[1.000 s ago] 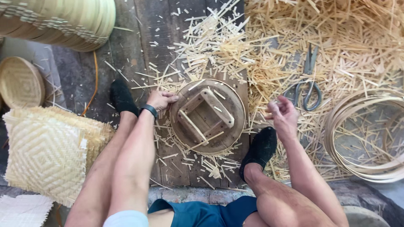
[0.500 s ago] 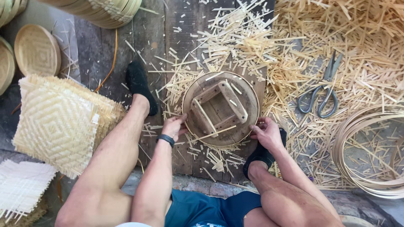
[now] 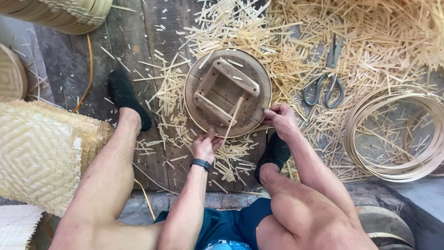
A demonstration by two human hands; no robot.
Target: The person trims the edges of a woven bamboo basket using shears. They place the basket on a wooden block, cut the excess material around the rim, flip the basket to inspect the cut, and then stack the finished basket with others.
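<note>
A round wooden form [image 3: 227, 91] with a square frame of slats on top lies on the plank floor between my feet. My left hand [image 3: 206, 146] rests at its near rim and pinches a thin bamboo strip [image 3: 232, 115] that slants up over the form. At the form's right edge, my right hand [image 3: 279, 119] grips the rim with curled fingers. A black band sits on my left wrist.
Scissors [image 3: 326, 83] lie in bamboo scraps to the right. Coiled bamboo hoops [image 3: 393, 134] sit at far right. Woven mats [image 3: 44, 155] are stacked at left, with round woven baskets [image 3: 64, 14] at top left. Offcuts litter the floor.
Both hands have moved toward me along the form's rim. The left hand now pinches a bamboo strip at the near edge; the right holds the right edge.
</note>
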